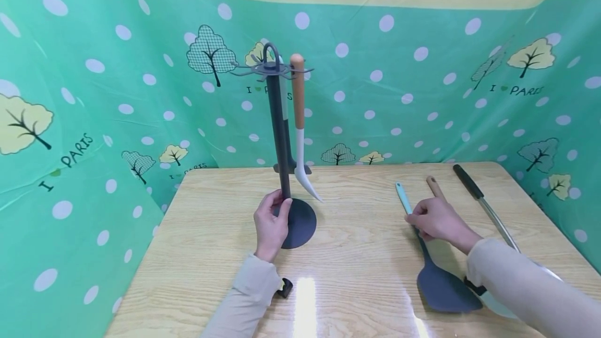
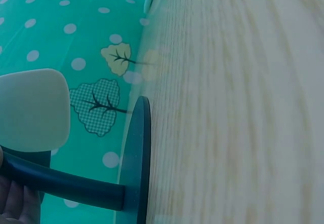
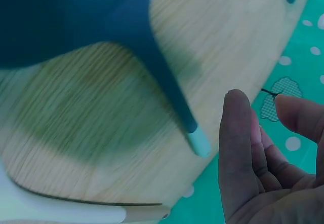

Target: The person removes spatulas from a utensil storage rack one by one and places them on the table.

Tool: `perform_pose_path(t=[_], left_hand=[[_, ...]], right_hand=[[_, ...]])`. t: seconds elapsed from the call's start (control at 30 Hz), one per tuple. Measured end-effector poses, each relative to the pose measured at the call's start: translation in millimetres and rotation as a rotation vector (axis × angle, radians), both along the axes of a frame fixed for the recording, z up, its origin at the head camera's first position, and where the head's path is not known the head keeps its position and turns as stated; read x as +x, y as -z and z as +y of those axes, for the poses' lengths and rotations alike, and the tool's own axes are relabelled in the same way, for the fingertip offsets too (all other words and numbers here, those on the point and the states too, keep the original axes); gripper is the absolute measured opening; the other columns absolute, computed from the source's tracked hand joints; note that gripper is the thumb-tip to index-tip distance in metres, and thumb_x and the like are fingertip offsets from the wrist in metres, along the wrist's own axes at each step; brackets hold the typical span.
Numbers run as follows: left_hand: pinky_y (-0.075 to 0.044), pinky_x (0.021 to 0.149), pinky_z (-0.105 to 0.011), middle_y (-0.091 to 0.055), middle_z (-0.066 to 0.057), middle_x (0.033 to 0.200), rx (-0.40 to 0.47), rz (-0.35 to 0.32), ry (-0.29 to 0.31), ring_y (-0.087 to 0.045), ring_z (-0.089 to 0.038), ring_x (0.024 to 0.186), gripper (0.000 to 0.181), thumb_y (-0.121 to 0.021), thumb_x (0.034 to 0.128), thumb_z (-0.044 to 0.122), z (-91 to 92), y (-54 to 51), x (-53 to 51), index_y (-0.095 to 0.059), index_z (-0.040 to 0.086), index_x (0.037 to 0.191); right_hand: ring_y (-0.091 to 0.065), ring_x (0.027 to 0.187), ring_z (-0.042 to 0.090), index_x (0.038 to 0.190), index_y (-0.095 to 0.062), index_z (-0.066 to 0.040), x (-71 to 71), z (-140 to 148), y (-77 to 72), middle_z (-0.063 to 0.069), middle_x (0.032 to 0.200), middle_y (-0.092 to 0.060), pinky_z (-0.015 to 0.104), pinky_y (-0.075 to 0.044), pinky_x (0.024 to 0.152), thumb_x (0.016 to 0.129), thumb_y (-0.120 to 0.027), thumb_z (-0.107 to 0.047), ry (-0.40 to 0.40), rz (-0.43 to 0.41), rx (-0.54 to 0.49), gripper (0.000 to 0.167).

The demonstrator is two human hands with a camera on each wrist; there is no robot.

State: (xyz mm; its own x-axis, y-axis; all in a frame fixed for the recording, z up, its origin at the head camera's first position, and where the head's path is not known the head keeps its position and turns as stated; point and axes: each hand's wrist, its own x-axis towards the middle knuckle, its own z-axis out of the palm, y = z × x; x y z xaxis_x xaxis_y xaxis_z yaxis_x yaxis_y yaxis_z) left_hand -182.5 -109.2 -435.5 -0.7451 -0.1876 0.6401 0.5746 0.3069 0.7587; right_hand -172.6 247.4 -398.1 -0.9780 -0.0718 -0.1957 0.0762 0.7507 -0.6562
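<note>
My left hand (image 1: 272, 226) grips the post of a dark utensil stand (image 1: 277, 129) just above its round base; in the left wrist view its fingers (image 2: 28, 203) curl behind the post. From the stand's hooks hang a white-headed spatula (image 1: 299, 103) with a wooden handle and, partly hidden behind the post, a dark-headed utensil (image 1: 285, 103) with a pale green handle. My right hand (image 1: 436, 219) hovers by the handle of a dark turner (image 1: 443, 286) lying on the table. The right wrist view shows thumb and forefinger apart, nothing between them, and the turner's mint handle end (image 3: 200, 143) separate from them.
Right of the turner lie a wooden-handled utensil (image 1: 435, 188) with a white shaft, partly under my right arm, and a long metal utensil (image 1: 493, 215) with a black grip. A small black device (image 1: 285, 288) sits at my left cuff. Green printed cloth (image 1: 357, 82) walls the table (image 1: 347, 254).
</note>
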Motion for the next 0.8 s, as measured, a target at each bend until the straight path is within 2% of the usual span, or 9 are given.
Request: perform_pose_path(t=[0.07, 0.1, 0.17, 0.23, 0.27, 0.3, 0.37, 0.57, 0.8], left_hand=[[-0.055, 0.076, -0.047, -0.065, -0.021, 0.092, -0.001, -0.009, -0.001, -0.064, -0.033, 0.082, 0.019, -0.066, 0.0842, -0.008, -0.2, -0.3, 0.4, -0.065, -0.010, 0.103], [-0.055, 0.076, -0.047, -0.065, -0.020, 0.092, -0.002, -0.013, -0.001, -0.064, -0.033, 0.082, 0.019, -0.066, 0.0844, -0.008, -0.2, -0.6, 0.6, -0.065, -0.009, 0.103], [-0.055, 0.076, -0.047, -0.065, -0.020, 0.092, -0.004, -0.020, -0.001, -0.064, -0.033, 0.083, 0.018, -0.066, 0.0849, -0.008, -0.2, -1.2, 1.1, -0.065, -0.009, 0.103], [-0.055, 0.076, -0.047, -0.065, -0.020, 0.092, -0.005, -0.021, -0.002, -0.064, -0.033, 0.083, 0.018, -0.066, 0.0851, -0.007, -0.1, -1.4, 1.4, -0.065, -0.009, 0.103], [-0.055, 0.076, -0.047, -0.065, -0.021, 0.092, -0.005, -0.022, -0.001, -0.064, -0.033, 0.083, 0.018, -0.066, 0.0852, -0.007, 0.0, -1.6, 1.5, -0.065, -0.009, 0.103], [-0.055, 0.076, -0.047, -0.065, -0.021, 0.092, -0.004, -0.020, -0.001, -0.064, -0.033, 0.083, 0.018, -0.066, 0.0852, -0.007, 0.0, -1.7, 1.5, -0.065, -0.009, 0.103], [-0.055, 0.076, -0.046, -0.065, -0.021, 0.092, -0.006, -0.017, -0.002, -0.064, -0.033, 0.082, 0.018, -0.065, 0.0852, -0.007, 0.1, -1.6, 1.5, -0.064, -0.010, 0.103], [-0.055, 0.076, -0.046, -0.065, -0.021, 0.092, -0.005, -0.006, -0.004, -0.064, -0.033, 0.082, 0.019, -0.066, 0.0847, -0.008, 0.3, -1.8, 1.2, -0.065, -0.010, 0.103], [-0.055, 0.075, -0.047, -0.065, -0.022, 0.091, -0.003, -0.005, -0.004, -0.064, -0.033, 0.081, 0.019, -0.066, 0.0842, -0.009, 0.5, -1.1, 0.9, -0.065, -0.010, 0.103]], right_hand=[[-0.062, 0.057, 0.020, 0.080, -0.063, 0.002, -0.8, -2.9, -2.2, 0.017, 0.155, 0.023, 0.034, -0.055, 0.054, 0.090, -0.065, -0.018, 0.006, 0.002, -0.015, 0.023], [-0.062, 0.057, 0.019, 0.081, -0.064, 0.001, -1.5, -4.2, -2.8, 0.022, 0.156, 0.012, 0.033, -0.055, 0.054, 0.091, -0.065, -0.019, 0.008, 0.009, -0.015, 0.023], [-0.061, 0.057, 0.019, 0.081, -0.064, 0.000, -3.5, -6.7, -4.5, 0.027, 0.148, -0.027, 0.032, -0.054, 0.053, 0.091, -0.064, -0.021, 0.021, 0.010, -0.017, 0.023], [-0.060, 0.056, 0.019, 0.082, -0.063, 0.000, -4.6, -9.5, -5.4, 0.023, 0.112, -0.060, 0.031, -0.052, 0.053, 0.092, -0.063, -0.022, 0.027, 0.010, -0.016, 0.024], [-0.060, 0.055, 0.019, 0.082, -0.063, -0.001, -5.0, -11.0, -5.6, 0.017, 0.089, -0.065, 0.030, -0.052, 0.052, 0.092, -0.063, -0.022, 0.030, 0.017, -0.009, 0.024], [-0.059, 0.054, 0.019, 0.082, -0.063, -0.001, -5.3, -12.4, -5.5, 0.010, 0.071, -0.063, 0.030, -0.051, 0.052, 0.092, -0.063, -0.022, 0.032, 0.023, -0.005, 0.024], [-0.059, 0.054, 0.019, 0.084, -0.064, -0.001, -4.5, -15.5, -5.0, 0.008, 0.062, -0.061, 0.030, -0.050, 0.053, 0.093, -0.062, -0.022, 0.031, 0.032, 0.002, 0.023], [-0.064, 0.063, 0.021, 0.090, -0.063, -0.002, -2.3, -23.7, -2.7, 0.010, 0.073, -0.065, 0.031, -0.051, 0.055, 0.093, -0.062, -0.022, 0.032, 0.055, -0.022, 0.021], [-0.060, 0.063, 0.019, 0.092, -0.062, -0.003, -2.3, -33.4, 0.0, 0.009, 0.075, -0.063, 0.031, -0.049, 0.054, 0.093, -0.061, -0.023, 0.056, 0.079, -0.051, 0.020]])
